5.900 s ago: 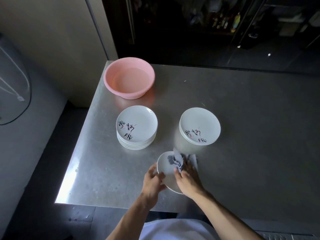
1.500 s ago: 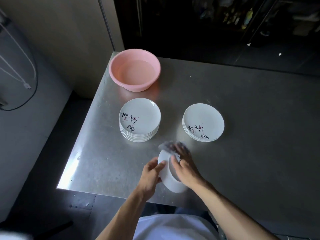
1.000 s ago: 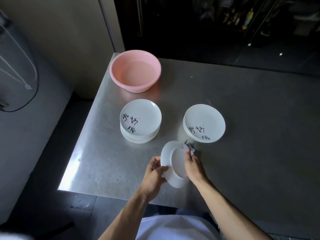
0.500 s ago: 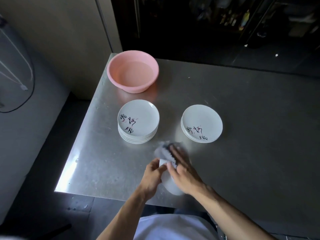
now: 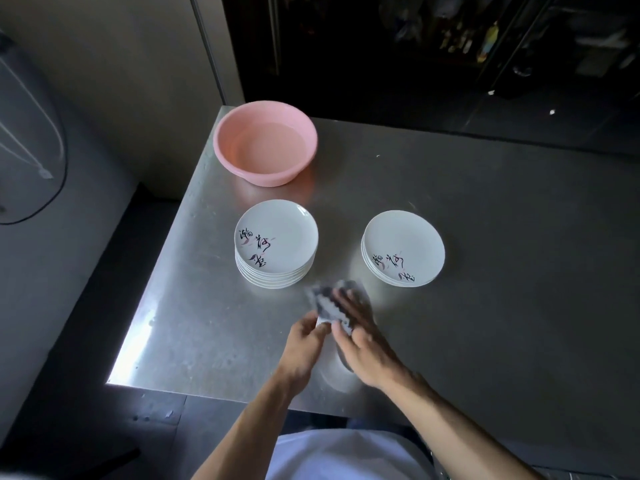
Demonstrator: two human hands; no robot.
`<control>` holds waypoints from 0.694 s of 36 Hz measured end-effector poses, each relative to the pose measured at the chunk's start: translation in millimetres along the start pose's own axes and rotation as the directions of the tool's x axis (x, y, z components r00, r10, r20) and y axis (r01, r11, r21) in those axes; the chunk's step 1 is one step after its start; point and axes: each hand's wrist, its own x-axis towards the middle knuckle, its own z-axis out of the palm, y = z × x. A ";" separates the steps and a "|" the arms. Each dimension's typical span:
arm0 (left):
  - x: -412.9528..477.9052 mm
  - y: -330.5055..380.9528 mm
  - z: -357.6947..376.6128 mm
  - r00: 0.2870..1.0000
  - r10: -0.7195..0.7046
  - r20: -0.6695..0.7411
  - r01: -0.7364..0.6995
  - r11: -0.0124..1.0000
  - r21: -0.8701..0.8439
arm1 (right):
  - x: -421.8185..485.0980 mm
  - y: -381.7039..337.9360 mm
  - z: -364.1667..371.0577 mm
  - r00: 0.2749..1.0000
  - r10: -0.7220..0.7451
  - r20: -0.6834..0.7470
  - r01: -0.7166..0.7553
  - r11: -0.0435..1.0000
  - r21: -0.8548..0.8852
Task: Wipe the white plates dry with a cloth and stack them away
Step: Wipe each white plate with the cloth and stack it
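Note:
Over the near edge of the metal table I hold one white plate (image 5: 337, 377), tilted on edge and mostly hidden between my hands. My left hand (image 5: 304, 344) grips its left rim. My right hand (image 5: 363, 344) presses a grey cloth (image 5: 329, 299) flat against the plate's face; the cloth is blurred with motion. A taller stack of white plates with black brush writing (image 5: 277, 242) stands behind to the left. A lower stack of the same plates (image 5: 403, 247) stands behind to the right.
A pink plastic basin (image 5: 265, 142) with water sits at the table's far left corner. The steel table (image 5: 502, 271) stretches right and back. Its left edge (image 5: 162, 258) drops to a dark floor gap beside a wall. Dark shelving lies beyond the far edge.
My right hand with the cloth has swept back over the plate's face after sitting at its right rim a second ago. The plate stays tilted in my left hand. Both stacks are unchanged.

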 end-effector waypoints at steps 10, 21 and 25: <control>6.3 -12.0 -13.4 0.983 -0.098 -0.155 0.067 0.978 -0.196 | -5.1 26.0 -6.8 0.899 0.436 0.041 -0.434 0.899 -0.053; 7.5 10.3 1.2 0.970 -0.244 -0.008 0.183 0.750 -0.636 | -37.6 -14.1 -2.5 0.977 -0.067 0.203 0.162 0.855 -0.493; 6.5 10.6 15.6 0.954 -0.289 0.080 0.263 0.676 -0.688 | -17.5 -13.7 -12.6 0.963 -0.094 0.254 0.217 0.831 -0.513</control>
